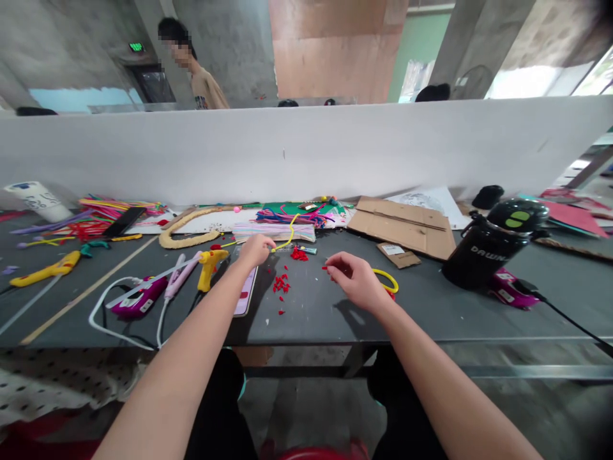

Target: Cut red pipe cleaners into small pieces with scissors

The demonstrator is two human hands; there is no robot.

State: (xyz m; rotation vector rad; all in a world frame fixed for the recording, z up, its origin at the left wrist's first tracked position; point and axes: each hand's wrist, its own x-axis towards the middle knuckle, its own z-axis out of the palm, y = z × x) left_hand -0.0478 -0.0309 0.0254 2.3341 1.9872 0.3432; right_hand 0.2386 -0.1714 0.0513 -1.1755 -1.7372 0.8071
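My left hand (257, 250) is closed in a pinch over the middle of the table. A wavy yellow pipe cleaner (290, 234) comes out at its fingertips and curves upward. On the hand's other side a short yellow length ends in a red tuft (216, 247); the hand hides whether the two join. Between thumb and forefinger, my right hand (355, 281) pinches a small red piece (325, 267). Small red pieces (281, 285) lie scattered between the hands, with a denser red pile (299, 254) just behind. A yellow loop (387, 278) rests beside my right hand.
A phone (246, 294) lies partly under my left forearm. Leftward are a yellow glue gun (209, 268), a purple device (138, 300) and cables. Cardboard (402, 223) and a black bottle (488, 246) stand right. Pipe cleaners (297, 216) lie before the white partition (297, 153); a person (205, 86) is beyond.
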